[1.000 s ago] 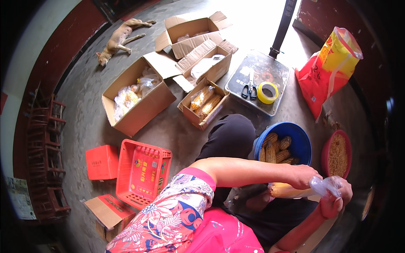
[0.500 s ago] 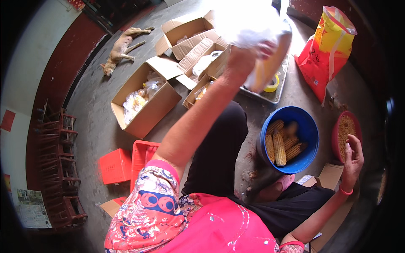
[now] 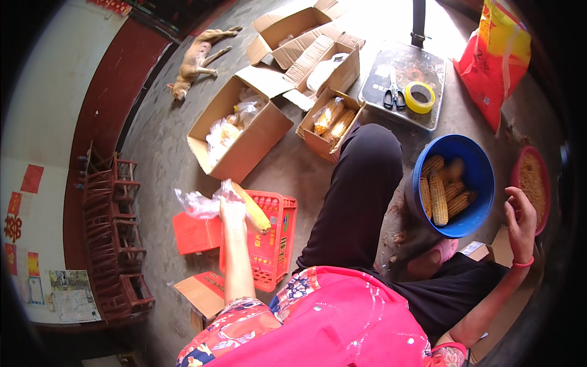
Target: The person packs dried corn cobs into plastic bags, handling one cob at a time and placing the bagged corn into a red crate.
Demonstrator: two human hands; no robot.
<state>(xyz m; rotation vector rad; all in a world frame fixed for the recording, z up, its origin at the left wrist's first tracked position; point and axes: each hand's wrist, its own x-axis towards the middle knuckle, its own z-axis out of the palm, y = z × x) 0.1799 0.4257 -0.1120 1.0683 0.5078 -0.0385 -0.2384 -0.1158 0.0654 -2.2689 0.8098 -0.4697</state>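
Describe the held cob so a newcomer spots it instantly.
Start at the red crate, left of centre and low in the view. Across its upper left part, the left hand grips crumpled clear plastic and a yellow cob. It is the only cob in a hand, unlike those lying in the blue bucket.

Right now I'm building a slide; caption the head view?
Left hand holds a cob and clear plastic near the red crate; right hand by the blue bucket.
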